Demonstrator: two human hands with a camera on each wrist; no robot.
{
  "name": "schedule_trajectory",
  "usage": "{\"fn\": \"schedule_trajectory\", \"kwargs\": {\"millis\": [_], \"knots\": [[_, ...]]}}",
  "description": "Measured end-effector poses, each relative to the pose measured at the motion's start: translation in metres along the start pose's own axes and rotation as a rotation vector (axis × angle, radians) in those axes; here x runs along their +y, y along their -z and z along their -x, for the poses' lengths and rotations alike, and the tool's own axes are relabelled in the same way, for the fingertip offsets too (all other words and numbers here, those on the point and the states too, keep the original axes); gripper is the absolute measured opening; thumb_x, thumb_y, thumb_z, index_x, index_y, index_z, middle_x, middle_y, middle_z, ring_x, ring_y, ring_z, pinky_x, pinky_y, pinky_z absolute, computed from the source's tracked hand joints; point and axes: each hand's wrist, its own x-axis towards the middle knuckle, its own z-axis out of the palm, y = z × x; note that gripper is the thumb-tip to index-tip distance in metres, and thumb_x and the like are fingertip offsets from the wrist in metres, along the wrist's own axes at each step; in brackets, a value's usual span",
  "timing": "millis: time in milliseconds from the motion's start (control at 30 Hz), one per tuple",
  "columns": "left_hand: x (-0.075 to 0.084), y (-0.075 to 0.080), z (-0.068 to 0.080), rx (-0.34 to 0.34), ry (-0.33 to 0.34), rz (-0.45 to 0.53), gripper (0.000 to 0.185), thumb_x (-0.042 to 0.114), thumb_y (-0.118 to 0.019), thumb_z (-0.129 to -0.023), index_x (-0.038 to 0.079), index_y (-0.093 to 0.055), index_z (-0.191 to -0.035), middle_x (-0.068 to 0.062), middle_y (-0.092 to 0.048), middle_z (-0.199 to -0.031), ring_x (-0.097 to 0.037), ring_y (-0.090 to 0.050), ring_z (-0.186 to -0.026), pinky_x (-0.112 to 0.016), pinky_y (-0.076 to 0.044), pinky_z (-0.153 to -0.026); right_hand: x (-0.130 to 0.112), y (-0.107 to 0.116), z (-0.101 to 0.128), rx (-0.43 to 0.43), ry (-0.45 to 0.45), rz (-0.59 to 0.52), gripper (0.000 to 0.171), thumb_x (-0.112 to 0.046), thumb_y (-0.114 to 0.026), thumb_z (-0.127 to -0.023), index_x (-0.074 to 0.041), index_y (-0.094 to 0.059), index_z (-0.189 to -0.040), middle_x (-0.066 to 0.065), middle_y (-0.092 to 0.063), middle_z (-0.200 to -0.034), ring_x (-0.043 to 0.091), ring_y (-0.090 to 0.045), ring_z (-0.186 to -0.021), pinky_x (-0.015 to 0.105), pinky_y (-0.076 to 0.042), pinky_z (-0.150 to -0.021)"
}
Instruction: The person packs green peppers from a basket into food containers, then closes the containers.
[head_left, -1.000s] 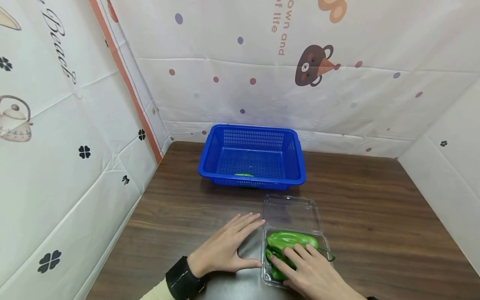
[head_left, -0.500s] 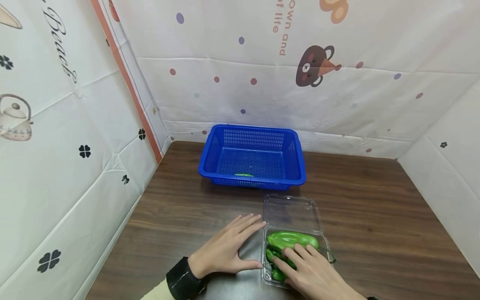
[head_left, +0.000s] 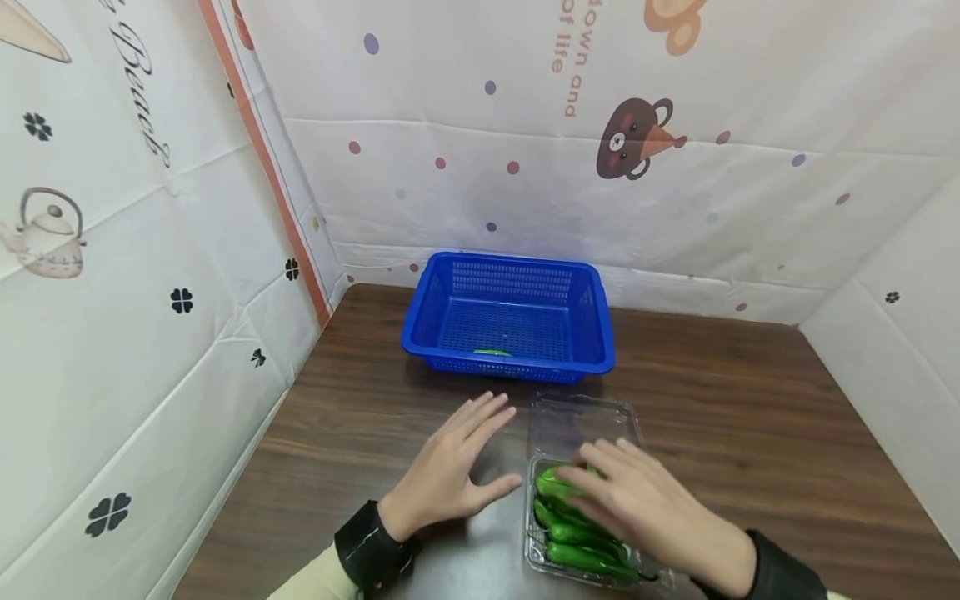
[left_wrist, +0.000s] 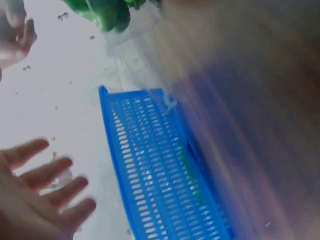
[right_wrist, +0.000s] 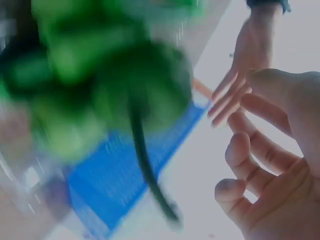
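Table (head_left: 750, 433): dark wood, bears all items.
Blue basket (head_left: 450, 292): at the far edge, one green piece inside.
Clear clamshell box (head_left: 536, 550): lid open, near edge, before the basket.
Green peppers (head_left: 581, 554): lying in the box.
Left hand (head_left: 450, 471): fingers spread, just left of the box, holding nothing.
Right hand (head_left: 637, 504): fingers loosely extended over the peppers; contact cannot be told.

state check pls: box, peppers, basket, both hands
clear plastic clamshell box: lid open, folded back on table
green peppers: lying in the box
blue basket: upright, one green piece inside
left hand: open, fingers spread, beside the box
right hand: open, over the peppers; contact unclear
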Motion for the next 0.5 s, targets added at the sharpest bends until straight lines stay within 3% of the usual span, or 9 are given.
{"fn": "schedule_trajectory", "kwargs": {"millis": [167, 300, 367, 500], "knots": [[-0.010, 0.007, -0.012, 0.152, 0.119, -0.061, 0.081, 0.064, -0.054, -0.099, 0.003, -0.047, -0.152, -0.018, -0.041, -0.159, -0.036, -0.036, -0.149, -0.055, -0.029, -0.121, 0.038, 0.014, -0.027, 0.013, 0.002, -0.021, 0.037, -0.041, -0.049, -0.109, -0.015, -0.076, -0.113, -0.005, -0.062, -0.094, 0.008, -0.056, -0.079, 0.027, -0.050, -0.064], [-0.019, 0.013, -0.020, 0.206, 0.247, -0.095, 0.084, 0.065, -0.054, -0.098, 0.002, -0.044, -0.154, -0.020, -0.038, -0.161, -0.038, -0.031, -0.151, -0.062, -0.028, -0.119, 0.068, 0.018, -0.052, -0.039, -0.019, -0.103, 0.018, -0.028, -0.070, -0.100, -0.016, -0.076, -0.112, -0.006, -0.063, -0.094, 0.005, -0.057, -0.077, 0.024, -0.050, -0.064], [-0.023, 0.016, -0.024, 0.213, 0.310, -0.107, 0.086, 0.064, -0.057, -0.097, 0.002, -0.042, -0.155, -0.021, -0.035, -0.162, -0.039, -0.027, -0.152, -0.064, -0.027, -0.119, 0.082, 0.017, -0.065, -0.077, -0.040, -0.152, 0.019, -0.019, -0.078, -0.094, -0.016, -0.076, -0.112, -0.005, -0.064, -0.095, 0.005, -0.057, -0.078, 0.024, -0.050, -0.065], [-0.031, 0.019, -0.030, 0.213, 0.413, -0.122, 0.090, 0.061, -0.063, -0.094, 0.000, -0.039, -0.156, -0.023, -0.030, -0.164, -0.040, -0.024, -0.153, -0.062, -0.024, -0.121, 0.107, 0.013, -0.090, -0.154, -0.097, -0.219, 0.020, -0.015, -0.079, -0.092, -0.015, -0.076, -0.112, -0.006, -0.066, -0.097, 0.004, -0.058, -0.079, 0.025, -0.051, -0.066]]}}
